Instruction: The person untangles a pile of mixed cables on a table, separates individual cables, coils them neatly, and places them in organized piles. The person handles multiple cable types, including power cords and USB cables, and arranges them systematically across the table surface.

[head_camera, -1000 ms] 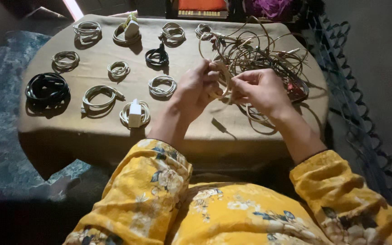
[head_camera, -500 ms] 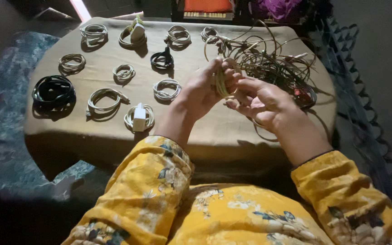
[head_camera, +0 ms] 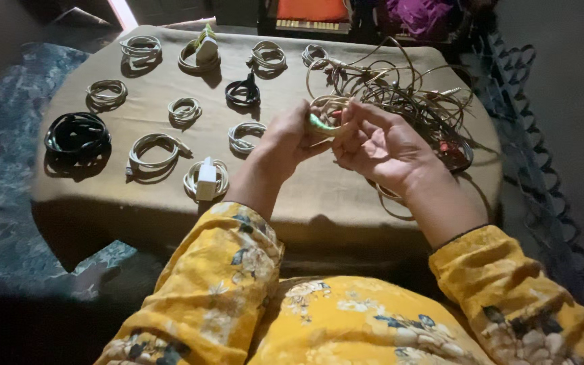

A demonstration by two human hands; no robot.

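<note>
A cloth-covered table (head_camera: 319,196) fills the upper half of the frame, with a loose tangle of cables (head_camera: 400,94) at upper right and finished coils (head_camera: 170,88) laid apart in rows at upper left, seemingly to keep them separate. At centre, the left hand (head_camera: 285,138) grips a small pale cable coil (head_camera: 324,115) with fingers curled shut round it, steadying the loops. The right hand (head_camera: 380,145), fingers half open, pinches its strand.
</note>
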